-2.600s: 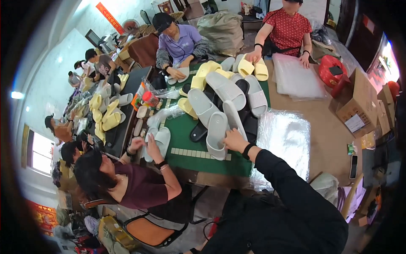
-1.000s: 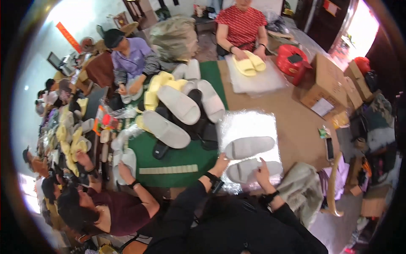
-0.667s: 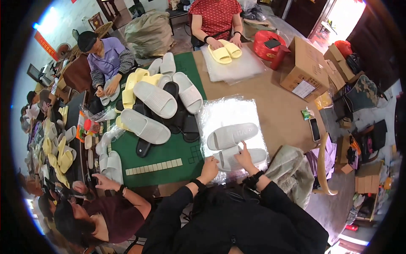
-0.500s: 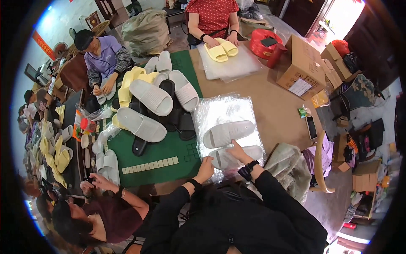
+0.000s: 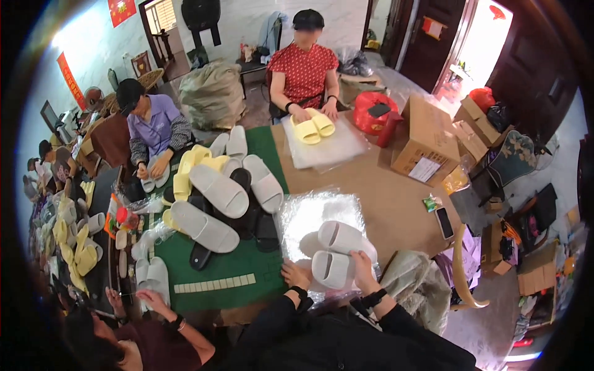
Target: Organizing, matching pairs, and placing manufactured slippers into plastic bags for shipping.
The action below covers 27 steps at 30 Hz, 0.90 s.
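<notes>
A pair of light grey slide slippers (image 5: 348, 238) is tilted up over the near part of a stack of clear plastic bags (image 5: 312, 213). Their open toes point left, and a shadow falls on the shiny plastic beside them. My right hand (image 5: 365, 274) is closed on the heel end of the pair, its thumb along the nearer slipper. At the lower left edge of the stack, my left hand (image 5: 297, 274) has its fingers bent and pinched at the plastic; the fingertips are partly hidden.
Grey, black and yellow slippers (image 5: 219, 188) are heaped on a green mat (image 5: 216, 272) to my left. A cardboard box (image 5: 427, 142) and a phone (image 5: 444, 223) stand and lie on the right. Across the table a person in red (image 5: 303, 74) handles yellow slippers; others work at left.
The grey slippers, flat on the bags before, are raised and tilted together in my right hand. My left hand has moved from a slipper's toe to the bags' edge. The view has tipped upward.
</notes>
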Motion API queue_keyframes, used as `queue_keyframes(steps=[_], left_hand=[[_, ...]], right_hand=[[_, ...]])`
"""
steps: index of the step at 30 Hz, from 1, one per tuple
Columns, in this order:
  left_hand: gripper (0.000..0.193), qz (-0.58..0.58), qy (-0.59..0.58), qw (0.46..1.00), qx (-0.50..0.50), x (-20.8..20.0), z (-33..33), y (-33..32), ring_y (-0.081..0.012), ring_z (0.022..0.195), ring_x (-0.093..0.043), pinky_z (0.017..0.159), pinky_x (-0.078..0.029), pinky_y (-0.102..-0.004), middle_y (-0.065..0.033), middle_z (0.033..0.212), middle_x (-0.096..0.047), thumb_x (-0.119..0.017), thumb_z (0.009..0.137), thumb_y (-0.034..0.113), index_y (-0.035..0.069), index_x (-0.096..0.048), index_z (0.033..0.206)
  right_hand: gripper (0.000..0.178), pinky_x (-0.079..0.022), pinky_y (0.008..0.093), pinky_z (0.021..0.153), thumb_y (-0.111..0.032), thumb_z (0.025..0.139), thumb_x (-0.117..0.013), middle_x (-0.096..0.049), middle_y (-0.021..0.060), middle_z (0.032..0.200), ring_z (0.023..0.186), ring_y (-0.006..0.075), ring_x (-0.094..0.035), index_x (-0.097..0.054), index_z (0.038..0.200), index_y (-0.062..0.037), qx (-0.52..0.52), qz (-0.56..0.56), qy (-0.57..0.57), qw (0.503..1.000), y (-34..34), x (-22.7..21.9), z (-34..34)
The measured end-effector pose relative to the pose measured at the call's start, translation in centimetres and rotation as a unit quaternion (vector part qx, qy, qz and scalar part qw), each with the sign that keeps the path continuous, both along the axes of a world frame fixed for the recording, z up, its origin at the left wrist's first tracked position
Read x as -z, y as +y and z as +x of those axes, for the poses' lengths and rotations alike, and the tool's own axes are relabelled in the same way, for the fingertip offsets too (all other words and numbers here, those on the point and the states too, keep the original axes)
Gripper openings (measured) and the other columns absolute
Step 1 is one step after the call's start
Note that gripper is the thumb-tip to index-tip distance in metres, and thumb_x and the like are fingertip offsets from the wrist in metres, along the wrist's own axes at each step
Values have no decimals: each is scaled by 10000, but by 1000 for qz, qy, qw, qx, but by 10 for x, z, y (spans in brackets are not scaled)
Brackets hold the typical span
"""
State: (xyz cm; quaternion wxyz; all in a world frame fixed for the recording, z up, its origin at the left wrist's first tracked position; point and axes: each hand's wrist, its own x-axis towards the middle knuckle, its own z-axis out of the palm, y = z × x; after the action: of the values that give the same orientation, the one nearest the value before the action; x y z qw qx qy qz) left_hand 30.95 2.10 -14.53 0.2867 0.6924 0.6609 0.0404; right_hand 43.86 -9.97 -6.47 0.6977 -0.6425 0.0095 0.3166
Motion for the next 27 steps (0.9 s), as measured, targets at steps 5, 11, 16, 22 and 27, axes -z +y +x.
queue_keyframes(steps=[5, 11, 16, 22, 27], left_hand=[[974, -106, -109, 985, -87, -27, 22, 8, -411, 921, -525, 792, -452, -419, -259, 1063, -421, -740, 623, 182, 103, -73, 1327], [514, -178, -173, 967, -53, 31, 31, 31, -343, 893, -575, 760, -453, -384, -208, 854, -574, -707, 619, 111, -58, -443, 1026], [478, -148, -233, 955, -108, 49, 27, 45, -417, 932, -558, 820, -441, -402, -290, 970, -571, -607, 640, 146, -107, -494, 1030], [691, -7, -133, 990, -38, -50, 14, 24, -397, 1013, -486, 837, -395, -452, -248, 1087, -513, -666, 650, 209, 0, -378, 1242], [403, 10, 55, 867, 496, -63, -11, 31, -327, 1056, -432, 797, -364, -474, -173, 1154, -475, -545, 767, 223, 86, -541, 1146]], right_hand=[[121, -402, 269, 683, -166, 823, -547, -533, 28, 799, 759, 126, -498, -526, 818, -47, 70, 34, 28, 997, -28, 1, 17], [104, -426, 301, 712, -147, 830, -529, -536, 42, 816, 780, 158, -521, -514, 834, -44, 129, 44, 85, 987, -31, -19, 18], [160, -433, 331, 761, -159, 831, -516, -536, 79, 904, 846, 194, -527, -508, 913, -23, 124, 127, 109, 978, -36, 14, 36], [250, -441, 361, 792, -175, 830, -499, -531, 109, 986, 919, 221, -526, -491, 989, 17, 104, 173, 165, 965, -10, 26, 32], [293, -428, 382, 834, -171, 835, -464, -512, 130, 1046, 955, 238, -515, -456, 1066, 9, 0, 124, 27, 992, 9, 60, 27]])
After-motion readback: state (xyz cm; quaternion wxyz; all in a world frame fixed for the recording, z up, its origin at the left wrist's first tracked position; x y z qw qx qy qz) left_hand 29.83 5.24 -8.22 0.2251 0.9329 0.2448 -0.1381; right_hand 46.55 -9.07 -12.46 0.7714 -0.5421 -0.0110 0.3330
